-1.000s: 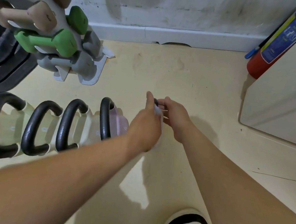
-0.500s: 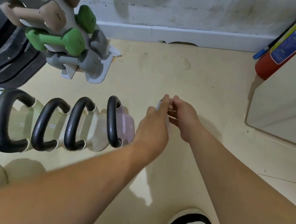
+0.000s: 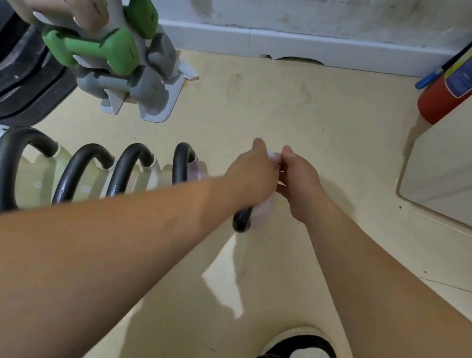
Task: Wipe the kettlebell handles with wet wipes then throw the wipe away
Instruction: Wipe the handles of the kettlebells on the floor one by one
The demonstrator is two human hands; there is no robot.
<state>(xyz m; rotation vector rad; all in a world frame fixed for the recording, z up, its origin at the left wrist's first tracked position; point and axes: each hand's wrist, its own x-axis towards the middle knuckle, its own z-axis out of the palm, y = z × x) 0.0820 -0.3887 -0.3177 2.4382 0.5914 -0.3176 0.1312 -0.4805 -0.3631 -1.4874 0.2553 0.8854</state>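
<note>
Several kettlebells with black handles [image 3: 128,170] and pale bodies stand in a row on the floor at the left. One more kettlebell stands apart to the right, and its black handle end [image 3: 241,220] and pale pink body [image 3: 263,211] show below my hands. My left hand [image 3: 253,174] is closed over this handle with a white wet wipe [image 3: 272,154] under its fingers. My right hand [image 3: 297,182] sits right beside it, its fingers pinching the same wipe at the top. Most of the handle and the wipe is hidden by my hands.
A rack of beige, green and grey dumbbells [image 3: 110,51] stands at the back left beside black mats [image 3: 21,85]. A red fire extinguisher [image 3: 447,88] leans at the right, against a cream cabinet [image 3: 448,173]. My black and white shoe [image 3: 302,352] is at the bottom.
Both hands stay together on the rightmost kettlebell's handle. The handle's lower black end now shows below my left hand. The view has shifted slightly.
</note>
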